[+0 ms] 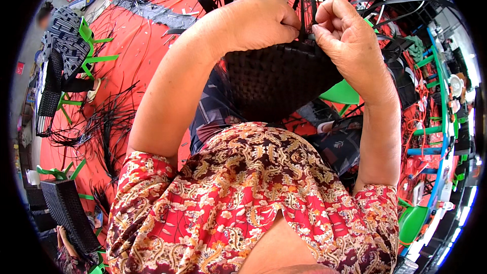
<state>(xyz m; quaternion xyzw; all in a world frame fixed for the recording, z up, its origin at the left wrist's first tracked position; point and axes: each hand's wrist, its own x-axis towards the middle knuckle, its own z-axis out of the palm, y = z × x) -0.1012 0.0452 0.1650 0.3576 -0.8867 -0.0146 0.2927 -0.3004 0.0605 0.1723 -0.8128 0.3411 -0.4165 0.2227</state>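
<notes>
In front of my lap stands a dark woven piece [279,78] made of flat black strips, with its woven face toward me. Loose black strips [303,12] rise from its upper edge between my hands. My left hand [269,18] is bent over this edge, its thumb curled in and its index finger reaching across the strips; some fingers are hidden behind. At the right end of the same edge, my right hand [347,30] is closed in a pinch, thumb against curled fingers. Whatever is between those fingertips is too small or hidden to tell.
Black strip scraps [104,127] lie in tangles on the red floor covering [152,56]. A green stool [341,94] stands beyond the woven piece. At left a person [66,35] sits near a green chair [89,45]; another dark woven piece [68,213] is lower left. A blue-green frame [441,96] runs along the right.
</notes>
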